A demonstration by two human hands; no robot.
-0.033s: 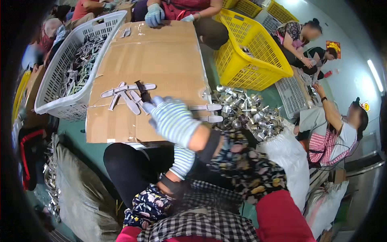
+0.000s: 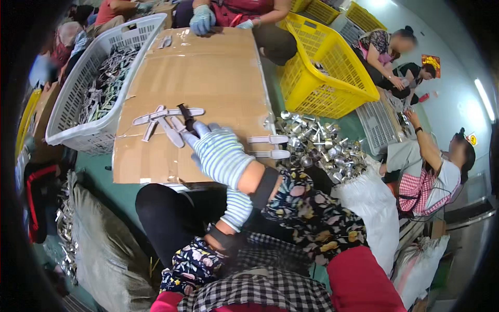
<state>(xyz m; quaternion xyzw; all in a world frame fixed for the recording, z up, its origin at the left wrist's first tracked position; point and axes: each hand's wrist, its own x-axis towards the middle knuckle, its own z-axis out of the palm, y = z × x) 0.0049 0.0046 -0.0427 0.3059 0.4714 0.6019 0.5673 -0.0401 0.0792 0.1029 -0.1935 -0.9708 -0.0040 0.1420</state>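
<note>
My right hand [image 2: 222, 156], in a blue-and-white striped glove, is over the near part of a cardboard sheet [image 2: 208, 78]. Its fingers are closed around the lower end of a dark narrow piece [image 2: 185, 115], whose kind I cannot make out. Against this piece lie several pale grey flat strips with rounded ends [image 2: 169, 132], some crossing each other. Two more pale strips [image 2: 270, 154] lie side by side just right of the glove. My left hand [image 2: 238, 207], in a matching glove, is below the right wrist; its fingers are hidden.
A white basket [image 2: 65, 132] of flat strips flanks the sheet's left; a yellow basket [image 2: 312, 93] stands right. Metal knob-like parts [image 2: 325, 148] are heaped beside a white sack [image 2: 369, 203]. Across the sheet, a person's gloved hand [image 2: 202, 21] rests on its far edge. Other people sit around.
The whole view has shifted slightly. My right glove looks sharper than before, and its fingers stay by the dark piece.
</note>
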